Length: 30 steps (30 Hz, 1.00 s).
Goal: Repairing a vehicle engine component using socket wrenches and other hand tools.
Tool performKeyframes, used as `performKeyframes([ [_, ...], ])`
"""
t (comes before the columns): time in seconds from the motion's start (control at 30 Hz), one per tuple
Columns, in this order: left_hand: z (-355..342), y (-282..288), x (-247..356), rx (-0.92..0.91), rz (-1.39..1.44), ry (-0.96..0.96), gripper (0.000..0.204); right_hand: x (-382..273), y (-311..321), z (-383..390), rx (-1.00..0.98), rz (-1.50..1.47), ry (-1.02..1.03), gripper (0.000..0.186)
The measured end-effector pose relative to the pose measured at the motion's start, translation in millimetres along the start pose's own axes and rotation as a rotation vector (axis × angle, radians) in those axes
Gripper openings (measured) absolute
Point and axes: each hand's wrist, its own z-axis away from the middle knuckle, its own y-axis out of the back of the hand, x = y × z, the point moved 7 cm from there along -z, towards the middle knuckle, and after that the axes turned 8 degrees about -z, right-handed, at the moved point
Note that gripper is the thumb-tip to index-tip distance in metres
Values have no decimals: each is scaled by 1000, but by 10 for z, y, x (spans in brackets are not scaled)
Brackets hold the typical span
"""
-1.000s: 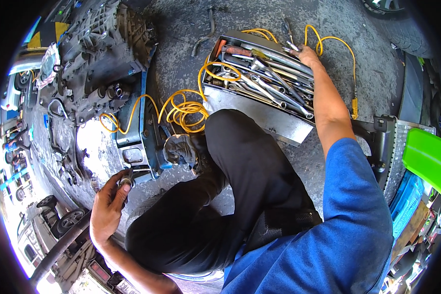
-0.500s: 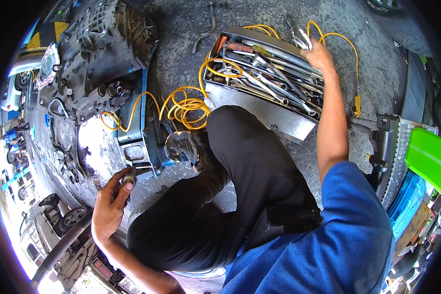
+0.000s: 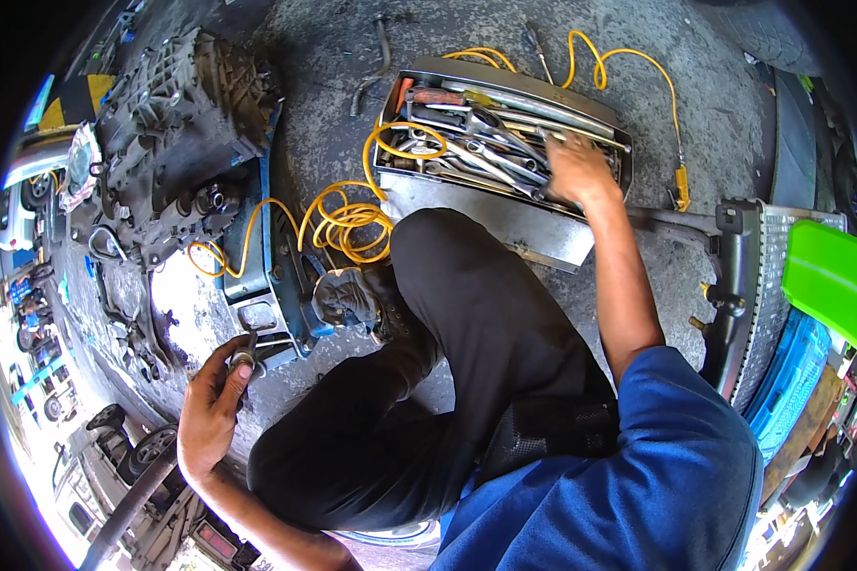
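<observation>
My left hand [image 3: 209,409] is closed around a small dark metal piece with a shiny round end [image 3: 244,359], held beside my left knee. What the fingers cover of it is hidden. Ahead of my knees stands a long open metal toolbox [image 3: 490,221], heaped with wrenches [image 3: 505,162] and other hand tools. My right hand [image 3: 581,171] is over the right half of this heap, its fingers smeared by motion among the tools. Whether they grip one cannot be made out. An orange-handled tool [image 3: 438,96] lies at the box's left end.
A coiled yellow air hose [image 3: 352,228] lies left of the toolbox and also runs behind it. At the far left sits a large metal gearbox housing [image 3: 176,124]. A thin tool [image 3: 537,52] lies beyond the box. To the right are a radiator [image 3: 781,257] and green panel [image 3: 824,276].
My right hand has come back from beyond the toolbox's far edge to the tools inside it. The shiny tools at its fingers out there are gone from that spot. My left hand keeps its hold.
</observation>
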Motion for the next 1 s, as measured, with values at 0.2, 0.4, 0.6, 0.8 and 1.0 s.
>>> performKeyframes([
  [0.2,-39,11,-128,-7,-27,1,39,-2215,1658,1024,896,-761,1318,62],
  [0.4,-65,53,-335,13,-98,161,42,-3530,2213,2370,1520,-678,2019,41],
  [0.6,78,17,-176,16,49,49,40,-2727,1799,999,1306,-920,1308,29],
  [0.8,36,72,-175,30,-58,4,37,-289,318,-558,848,-275,217,17],
  [1.0,-76,25,-55,29,-37,-114,37,138,-55,-506,870,-127,58,32],
])
